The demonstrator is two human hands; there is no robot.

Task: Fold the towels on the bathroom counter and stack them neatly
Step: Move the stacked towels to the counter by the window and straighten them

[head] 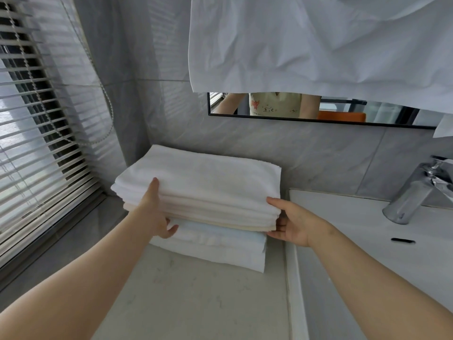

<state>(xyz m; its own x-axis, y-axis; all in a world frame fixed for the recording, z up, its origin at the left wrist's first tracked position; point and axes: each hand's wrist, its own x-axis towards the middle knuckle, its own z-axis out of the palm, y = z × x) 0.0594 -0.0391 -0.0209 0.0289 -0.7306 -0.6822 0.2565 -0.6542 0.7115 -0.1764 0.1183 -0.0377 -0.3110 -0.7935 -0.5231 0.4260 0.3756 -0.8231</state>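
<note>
Head view looks down on a pale stone-look counter (191, 298) with faint veining, where a stack of folded towels (203, 192) sits against the grey tiled wall (318, 153), between the window blinds (36, 133) on the left and the white sink (367, 236) on the right. The towels are soft, thick terry, folded into flat rectangles with rounded fold edges facing the person. The upper layers are white, one thin layer near the middle looks cream, and the lower ones have a faint blue tint and stick out further towards the front.

The left hand (154, 214) grips the left front corner of the upper bundle, thumb laid on top and fingers curled under it. The right hand (291, 224) holds the right front corner the same way, thumb over the top edge, fingers tucked beneath.

A shiny chrome tap (414, 192) stands behind the sink. A wrinkled white cloth (306, 42) hangs over a black-framed mirror (269, 106).
</note>
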